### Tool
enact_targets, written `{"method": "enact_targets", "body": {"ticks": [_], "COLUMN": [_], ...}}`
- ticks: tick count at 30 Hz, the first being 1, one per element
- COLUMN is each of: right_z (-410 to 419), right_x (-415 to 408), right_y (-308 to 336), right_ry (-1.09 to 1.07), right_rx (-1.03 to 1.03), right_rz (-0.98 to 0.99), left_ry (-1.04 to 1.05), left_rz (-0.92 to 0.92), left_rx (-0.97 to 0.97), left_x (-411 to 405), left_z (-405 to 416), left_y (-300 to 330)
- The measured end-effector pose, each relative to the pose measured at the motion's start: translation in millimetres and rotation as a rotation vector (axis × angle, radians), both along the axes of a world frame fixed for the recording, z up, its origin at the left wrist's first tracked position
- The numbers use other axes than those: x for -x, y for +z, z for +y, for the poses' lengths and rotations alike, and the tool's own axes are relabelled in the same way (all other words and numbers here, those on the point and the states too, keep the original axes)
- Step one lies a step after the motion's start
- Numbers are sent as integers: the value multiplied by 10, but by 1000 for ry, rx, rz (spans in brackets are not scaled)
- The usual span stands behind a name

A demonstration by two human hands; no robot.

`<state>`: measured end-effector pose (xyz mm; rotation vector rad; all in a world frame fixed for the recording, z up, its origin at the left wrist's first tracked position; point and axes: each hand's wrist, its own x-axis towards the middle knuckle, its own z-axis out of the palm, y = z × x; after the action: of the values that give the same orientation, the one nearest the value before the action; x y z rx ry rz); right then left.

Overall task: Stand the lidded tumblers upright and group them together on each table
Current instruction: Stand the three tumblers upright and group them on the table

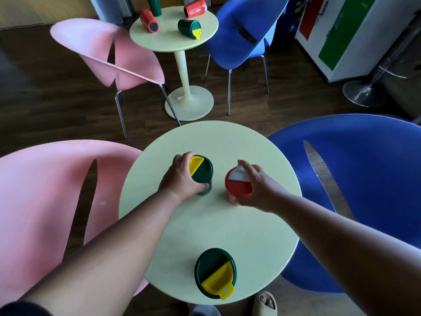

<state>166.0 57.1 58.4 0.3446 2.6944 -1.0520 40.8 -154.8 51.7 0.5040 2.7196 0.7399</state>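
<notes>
both hands on upright tumblers, centre of the near worktop [262, 156]

left hand [180, 176] grips the green tumbler [202, 173], right hand [256, 185] holds the red tumbler [238, 184]; sliding them together fast could tip one, or knock the third tumbler [215, 273] at lower frame.

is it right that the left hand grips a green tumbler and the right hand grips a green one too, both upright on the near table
Not quite. The head view shows the right hand gripping a red tumbler with a white flap. The left hand does grip a green tumbler, both upright on the near table.
</notes>
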Motion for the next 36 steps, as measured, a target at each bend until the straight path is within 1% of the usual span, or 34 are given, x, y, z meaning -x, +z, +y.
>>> {"method": "enact_targets", "body": {"ticks": [7, 11, 16, 19, 28, 36], "right_z": [22, -34, -177, -253, -299, -280], "right_x": [17, 69, 256, 383, 441, 459], "right_y": [-3, -10, -24, -4, -73, -102], "right_ry": [41, -68, -236, -295, -320, -268], "right_rx": [-54, -49, -64, -49, -79, -65], "right_rz": [-22, 1, 76, 72, 54, 67], "left_ry": [-16, -28, -15, -8, 15, 0], "left_rz": [-33, -48, -57, -55, -53, -52], "left_rx": [49, 69, 74, 77, 72, 64], "left_x": [-9, -6, -25, -28, -58, -43], "left_z": [8, 2, 10, 7, 9, 5], "left_y": [31, 65, 70, 70, 63, 61]}}
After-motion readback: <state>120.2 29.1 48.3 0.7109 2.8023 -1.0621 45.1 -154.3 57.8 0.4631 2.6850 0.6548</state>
